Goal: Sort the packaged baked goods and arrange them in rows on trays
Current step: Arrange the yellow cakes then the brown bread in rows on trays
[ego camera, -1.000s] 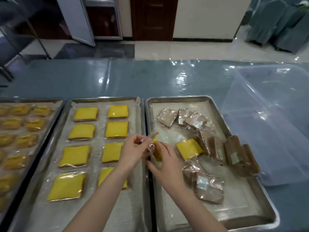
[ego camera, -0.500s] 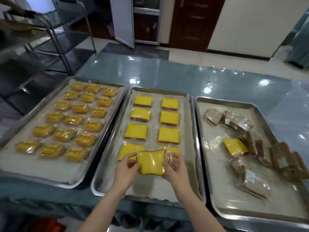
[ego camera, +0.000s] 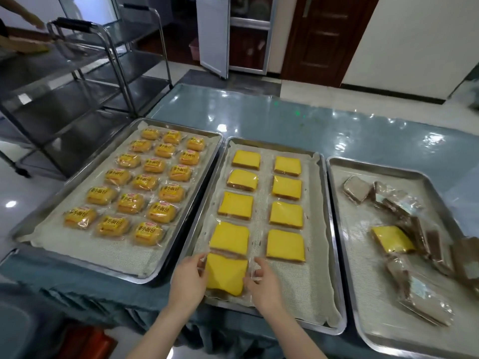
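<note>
I read 小面包 in dark characters on clear wrappers of small orange-yellow buns (ego camera: 149, 231), left steel tray (ego camera: 108, 251), red oval logo above it too small for me, pale labels on brown wrapped slices (ego camera: 356, 189) blurred.

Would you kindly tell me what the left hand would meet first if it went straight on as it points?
The left hand, pinching the held yellow packet, points away and rightward; past that packet it would likely first meet the neighbouring yellow packet in the same column, though depth is unclear.
</note>
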Available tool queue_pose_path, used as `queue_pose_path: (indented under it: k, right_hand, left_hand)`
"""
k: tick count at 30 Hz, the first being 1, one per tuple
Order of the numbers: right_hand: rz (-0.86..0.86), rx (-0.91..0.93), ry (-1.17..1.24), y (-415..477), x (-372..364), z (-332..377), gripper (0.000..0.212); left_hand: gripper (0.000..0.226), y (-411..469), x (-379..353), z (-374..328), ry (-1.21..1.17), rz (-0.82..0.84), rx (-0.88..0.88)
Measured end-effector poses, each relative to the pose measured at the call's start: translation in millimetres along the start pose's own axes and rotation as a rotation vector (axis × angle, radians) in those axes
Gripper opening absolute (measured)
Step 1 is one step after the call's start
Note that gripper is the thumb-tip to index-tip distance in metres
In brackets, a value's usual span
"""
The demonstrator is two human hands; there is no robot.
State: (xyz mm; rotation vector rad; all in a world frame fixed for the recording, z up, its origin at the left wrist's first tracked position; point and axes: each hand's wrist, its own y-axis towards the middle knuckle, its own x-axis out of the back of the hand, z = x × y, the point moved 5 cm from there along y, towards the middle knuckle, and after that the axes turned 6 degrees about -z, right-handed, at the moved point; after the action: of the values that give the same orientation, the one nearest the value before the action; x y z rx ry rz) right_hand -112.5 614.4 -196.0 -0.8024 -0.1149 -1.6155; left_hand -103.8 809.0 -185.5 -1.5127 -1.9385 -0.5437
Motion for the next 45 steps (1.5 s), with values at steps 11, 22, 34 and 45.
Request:
queue_pose_path:
  k: [11,22,34,45]
  right_hand:
    - [0.096,0.021,-0.073,0,-12,9,0.044]
    - [-0.17,0.004,0.017,14,110,-36,0.033]
    - [-0.516,-0.094,-0.176,78,321,-130,0.042]
    - [-0.272,0.035,-0.326,144,330,-162,0.049]
  left_hand:
    - [0.021,-2,2,5,0.108,0.032,-0.074]
    - [0.017,3,-54,-80,0.08,0.062,-0.195]
    - [0.024,-10,-263,-258,-0.245,0.552,-0.081]
    - [0.033,1,-371,-315,-0.194,0.515,0.119]
